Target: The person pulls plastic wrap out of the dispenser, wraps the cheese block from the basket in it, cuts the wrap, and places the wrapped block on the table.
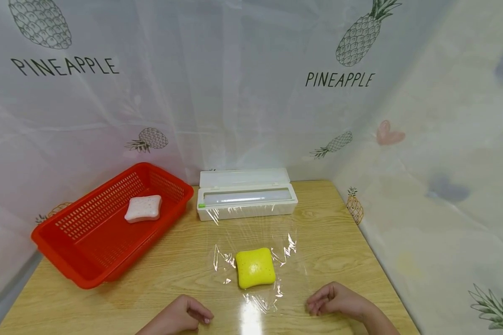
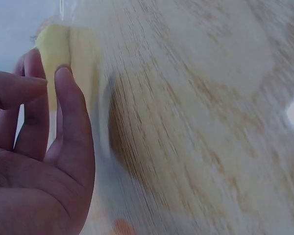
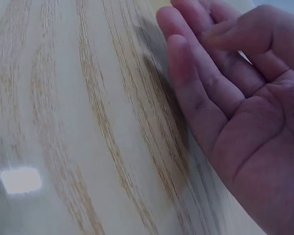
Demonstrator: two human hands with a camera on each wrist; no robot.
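A yellow sponge-like block point(image 1: 255, 268) with pinched-in sides sits on the wooden table, within a clear sheet of plastic wrap point(image 1: 291, 244). This sheet runs toward me from a white wrap dispenser box point(image 1: 247, 210), whose lid stands raised. My left hand point(image 1: 182, 316) is low over the table, left of the wrap's near end, its fingers loosely bent and nothing visible between them. On the opposite side, my right hand point(image 1: 337, 300) is close to the wrap's near right corner, palm inward and fingers relaxed. In the left wrist view the yellow block point(image 2: 51, 54) shows beyond the fingertips.
At the left stands a red perforated plastic basket point(image 1: 113, 274) with a pinkish-white block point(image 1: 143, 208) of similar shape inside. A pineapple-print curtain point(image 1: 243, 93) hangs behind the table point(image 1: 327, 223) and along its right side.
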